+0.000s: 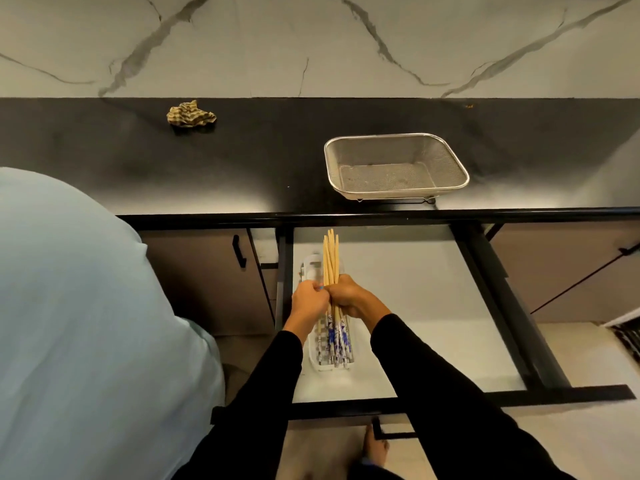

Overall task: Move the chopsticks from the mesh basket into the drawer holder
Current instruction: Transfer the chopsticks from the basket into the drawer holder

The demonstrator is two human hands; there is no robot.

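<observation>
The left hand (309, 299) and the right hand (348, 296) meet at the lower centre of the frame, both with fingers curled round one bundle of chopsticks (331, 261), gripping it at mid-length. The plain tips point toward the counter edge, while the blue-patterned ends lie over the near part of the white drawer holder (313, 268), which sits on the left side of the open drawer (415, 289). To the upper left a crumpled cloth (191, 114) lies on the dark counter (104, 150); to the upper right the mesh basket (394, 166) appears empty (so the lifting-out seems done). The step in hand looks like the placing itself. The next move would call for squaring the bundle with the holder's length, lowering it, and loosening both grips.
</observation>
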